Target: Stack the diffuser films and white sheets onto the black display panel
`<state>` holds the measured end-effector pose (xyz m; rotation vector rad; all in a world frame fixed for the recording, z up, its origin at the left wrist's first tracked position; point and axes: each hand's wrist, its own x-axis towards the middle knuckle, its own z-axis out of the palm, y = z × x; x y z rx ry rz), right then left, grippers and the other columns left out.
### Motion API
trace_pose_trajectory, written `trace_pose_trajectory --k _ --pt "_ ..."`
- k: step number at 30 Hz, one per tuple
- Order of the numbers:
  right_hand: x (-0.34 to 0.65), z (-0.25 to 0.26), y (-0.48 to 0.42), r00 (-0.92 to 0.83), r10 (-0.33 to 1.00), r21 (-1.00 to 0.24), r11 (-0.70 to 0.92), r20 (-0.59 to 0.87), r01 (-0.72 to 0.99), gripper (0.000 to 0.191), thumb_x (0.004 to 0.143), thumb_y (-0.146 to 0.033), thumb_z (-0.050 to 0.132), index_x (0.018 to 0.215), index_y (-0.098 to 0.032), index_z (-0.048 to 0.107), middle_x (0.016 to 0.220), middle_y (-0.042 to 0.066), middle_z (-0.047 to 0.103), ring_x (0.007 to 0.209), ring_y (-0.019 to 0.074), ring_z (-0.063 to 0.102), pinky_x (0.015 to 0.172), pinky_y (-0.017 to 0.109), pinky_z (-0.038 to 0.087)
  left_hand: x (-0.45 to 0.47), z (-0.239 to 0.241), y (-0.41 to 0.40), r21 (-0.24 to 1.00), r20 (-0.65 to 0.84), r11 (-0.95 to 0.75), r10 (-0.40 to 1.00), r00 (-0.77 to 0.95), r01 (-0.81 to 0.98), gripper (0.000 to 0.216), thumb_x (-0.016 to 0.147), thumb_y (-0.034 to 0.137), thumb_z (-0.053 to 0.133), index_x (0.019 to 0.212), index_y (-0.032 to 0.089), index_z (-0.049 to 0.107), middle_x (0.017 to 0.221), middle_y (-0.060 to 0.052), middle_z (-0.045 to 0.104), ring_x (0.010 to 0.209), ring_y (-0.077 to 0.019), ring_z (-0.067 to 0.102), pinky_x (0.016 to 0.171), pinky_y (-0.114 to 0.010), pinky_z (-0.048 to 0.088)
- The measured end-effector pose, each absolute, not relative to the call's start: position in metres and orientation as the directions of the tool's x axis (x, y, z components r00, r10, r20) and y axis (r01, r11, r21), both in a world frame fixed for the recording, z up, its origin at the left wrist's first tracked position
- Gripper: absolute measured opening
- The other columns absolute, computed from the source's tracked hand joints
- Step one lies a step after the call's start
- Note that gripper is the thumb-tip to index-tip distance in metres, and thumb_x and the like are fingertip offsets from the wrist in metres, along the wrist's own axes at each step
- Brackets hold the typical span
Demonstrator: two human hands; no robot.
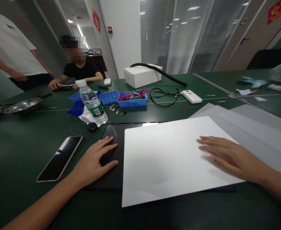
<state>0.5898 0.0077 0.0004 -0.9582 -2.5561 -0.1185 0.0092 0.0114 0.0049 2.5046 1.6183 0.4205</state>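
A large white sheet of paper (164,159) lies over a dark flat panel (113,131) on the green table. My right hand (228,155) is over the right part of the sheet, palm down, fingers stretched out; whether it presses on the paper I cannot tell. Left of the sheet, my left hand (96,161) rests with spread fingers on the panel's left side, holding nothing. A smartphone (60,159) with a dark screen lies to the left of that hand.
A water bottle (92,103), eyeglasses (117,109) and blue bins (133,102) with red wires stand beyond the panel. Behind them are a white box (142,76), a black cable (163,99) and a white device (191,96). Translucent sheets (257,127) lie right. Two people are across the table.
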Motion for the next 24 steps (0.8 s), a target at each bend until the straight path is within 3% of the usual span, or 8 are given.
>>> trace_pose_trajectory --k 4,9,14,19,24 --pt "0.586 -0.001 0.005 -0.669 0.651 -0.084 0.736 0.358 0.671 0.047 0.111 -0.043 0.057 0.157 -0.034 0.063 0.160 0.003 0.054 0.149 0.0300 0.054 0.115 0.056 0.059 0.008 0.004 0.012 0.256 0.148 -0.406 0.913 0.379 0.877 0.080 0.092 0.083 0.066 0.153 0.031 0.068 0.172 -0.011 0.050 0.159 -0.0421 0.046 0.131 -0.068 0.036" --pt "0.574 0.000 -0.001 -0.674 0.646 -0.020 0.727 0.358 0.686 0.054 0.110 -0.043 0.058 0.163 -0.031 0.056 0.163 0.007 0.051 0.148 0.0305 0.055 0.116 0.054 0.057 0.009 0.002 0.012 0.255 0.142 -0.405 0.914 0.380 0.878 0.091 0.087 0.085 0.070 0.159 0.029 0.062 0.175 -0.013 0.045 0.161 -0.0444 0.042 0.132 -0.071 0.032" --pt "0.570 0.003 -0.006 -0.717 0.609 0.007 0.761 0.338 0.649 0.065 0.108 -0.046 0.061 0.170 -0.031 0.048 0.166 0.009 0.048 0.148 0.0321 0.054 0.114 0.055 0.058 0.011 0.005 0.012 0.267 0.140 -0.404 0.914 0.380 0.875 0.082 0.093 0.080 0.066 0.158 0.029 0.063 0.175 -0.012 0.045 0.162 -0.0430 0.041 0.131 -0.071 0.032" --pt "0.564 0.011 -0.008 -0.742 0.587 -0.069 0.797 0.324 0.600 0.066 0.107 -0.048 0.065 0.170 -0.034 0.049 0.166 0.007 0.048 0.150 0.0314 0.052 0.117 0.054 0.056 0.010 0.008 0.011 0.275 0.150 -0.430 0.903 0.403 0.860 0.068 0.103 0.073 0.057 0.159 0.034 0.062 0.176 -0.008 0.044 0.163 -0.0410 0.040 0.131 -0.070 0.032" --pt "0.561 0.015 -0.012 -0.779 0.572 -0.108 0.818 0.258 0.565 0.069 0.106 -0.049 0.066 0.171 -0.035 0.047 0.169 0.006 0.043 0.155 0.0310 0.046 0.122 0.054 0.051 0.012 0.010 0.011 0.255 0.116 -0.443 0.896 0.428 0.859 0.066 0.101 0.074 0.060 0.154 0.036 0.067 0.175 -0.008 0.045 0.164 -0.0443 0.037 0.128 -0.075 0.032"
